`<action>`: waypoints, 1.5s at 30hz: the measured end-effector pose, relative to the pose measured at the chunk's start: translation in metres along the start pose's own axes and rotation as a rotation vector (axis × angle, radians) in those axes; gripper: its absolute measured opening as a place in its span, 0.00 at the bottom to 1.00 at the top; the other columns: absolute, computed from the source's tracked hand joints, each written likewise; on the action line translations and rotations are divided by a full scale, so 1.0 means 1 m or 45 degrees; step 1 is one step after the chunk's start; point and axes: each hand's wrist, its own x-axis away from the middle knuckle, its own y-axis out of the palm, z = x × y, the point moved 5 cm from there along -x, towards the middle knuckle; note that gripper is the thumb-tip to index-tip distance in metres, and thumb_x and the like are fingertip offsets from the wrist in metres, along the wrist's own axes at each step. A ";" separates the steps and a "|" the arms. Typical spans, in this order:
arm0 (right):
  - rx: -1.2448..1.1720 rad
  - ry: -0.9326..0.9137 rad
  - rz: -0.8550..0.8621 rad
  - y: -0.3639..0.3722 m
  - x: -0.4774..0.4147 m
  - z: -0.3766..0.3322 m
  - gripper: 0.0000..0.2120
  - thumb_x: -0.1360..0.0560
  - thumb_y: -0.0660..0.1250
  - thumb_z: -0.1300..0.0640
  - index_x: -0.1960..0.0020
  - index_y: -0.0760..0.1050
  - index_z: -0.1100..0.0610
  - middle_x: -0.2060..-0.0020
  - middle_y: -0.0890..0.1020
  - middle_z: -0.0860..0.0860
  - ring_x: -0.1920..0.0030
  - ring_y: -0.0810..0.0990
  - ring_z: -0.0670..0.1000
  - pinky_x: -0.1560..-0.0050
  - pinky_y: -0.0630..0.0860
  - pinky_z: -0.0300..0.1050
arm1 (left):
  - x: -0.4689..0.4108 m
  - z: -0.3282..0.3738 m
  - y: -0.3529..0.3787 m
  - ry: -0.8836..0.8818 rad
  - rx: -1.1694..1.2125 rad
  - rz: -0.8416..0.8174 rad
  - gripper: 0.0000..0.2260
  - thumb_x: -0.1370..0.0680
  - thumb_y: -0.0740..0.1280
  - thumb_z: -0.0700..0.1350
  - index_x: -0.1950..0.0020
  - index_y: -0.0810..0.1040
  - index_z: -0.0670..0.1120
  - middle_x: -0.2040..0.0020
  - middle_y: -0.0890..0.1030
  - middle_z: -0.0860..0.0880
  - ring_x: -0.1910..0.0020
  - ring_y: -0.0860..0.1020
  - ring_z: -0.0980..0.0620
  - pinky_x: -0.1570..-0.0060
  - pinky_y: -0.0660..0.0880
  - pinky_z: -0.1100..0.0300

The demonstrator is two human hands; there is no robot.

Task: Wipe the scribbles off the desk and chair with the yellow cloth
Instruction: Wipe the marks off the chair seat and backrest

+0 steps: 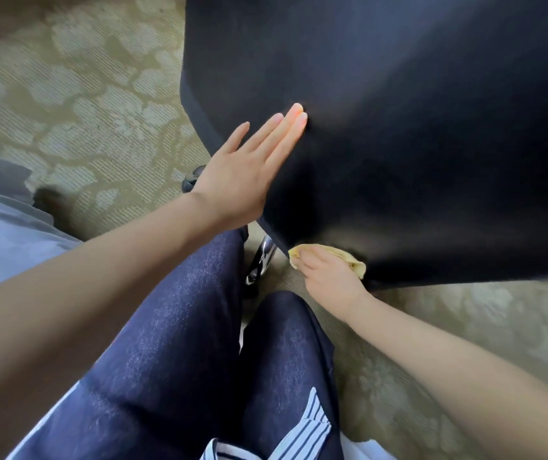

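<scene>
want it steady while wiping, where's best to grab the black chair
Probably the left edge of the black chair, coming from the left: that rim is thin, exposed and beside the left hand, which lies flat on the fabric. The broad face offers no grip; the right hand holds the yellow cloth at the lower edge.

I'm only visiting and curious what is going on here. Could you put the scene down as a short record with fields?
object: black chair, seen from above
left hand: fingers straight, flat against the chair
right hand: grips the yellow cloth at the chair's lower edge
scribbles: none can be made out on the dark surface
floor: patterned carpet
</scene>
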 end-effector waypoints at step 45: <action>-0.026 -0.191 -0.045 0.044 0.014 -0.035 0.20 0.20 0.57 0.55 0.28 0.66 0.58 0.24 0.53 0.58 0.25 0.48 0.59 0.27 0.41 0.56 | 0.020 0.001 0.083 0.086 -0.359 -0.023 0.47 0.29 0.66 0.38 0.24 0.34 0.48 0.23 0.41 0.53 0.24 0.50 0.52 0.27 0.45 0.42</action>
